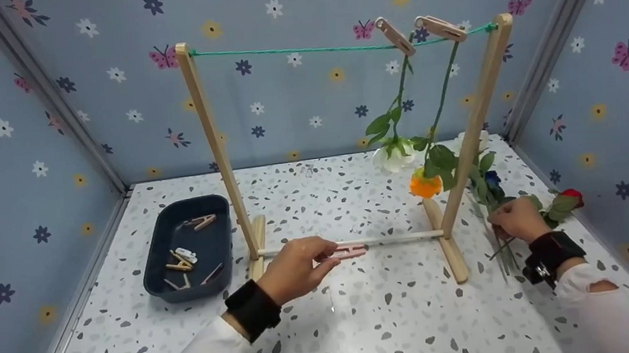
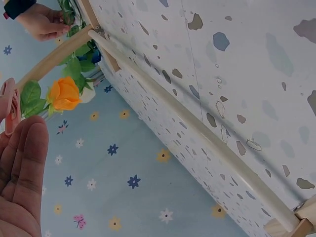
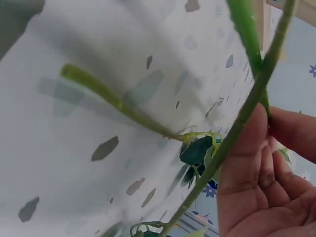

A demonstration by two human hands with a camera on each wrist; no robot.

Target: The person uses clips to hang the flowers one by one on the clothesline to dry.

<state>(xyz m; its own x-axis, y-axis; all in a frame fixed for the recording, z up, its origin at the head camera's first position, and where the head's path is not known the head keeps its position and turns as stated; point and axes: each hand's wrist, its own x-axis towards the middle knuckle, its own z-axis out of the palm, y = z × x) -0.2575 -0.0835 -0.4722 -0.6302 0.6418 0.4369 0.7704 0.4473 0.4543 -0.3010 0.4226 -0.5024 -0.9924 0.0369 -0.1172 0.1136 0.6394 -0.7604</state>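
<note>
Holding pink clothespin (image 1: 350, 250) in fingertips, left hand (image 1: 295, 270) hovers near rack base. Right hand (image 1: 516, 219) pinches flower stems (image 1: 500, 250) lying on table right of rack; stems thin, bendy, light, best gripped mid-stem.

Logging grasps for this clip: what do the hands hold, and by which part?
Left hand pinches a pink clothespin by one end. Right hand pinches a green flower stem partway along.

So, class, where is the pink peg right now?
In the head view the pink peg is pinched in the left hand, low at centre, just in front of the rack's bottom rail.
</note>
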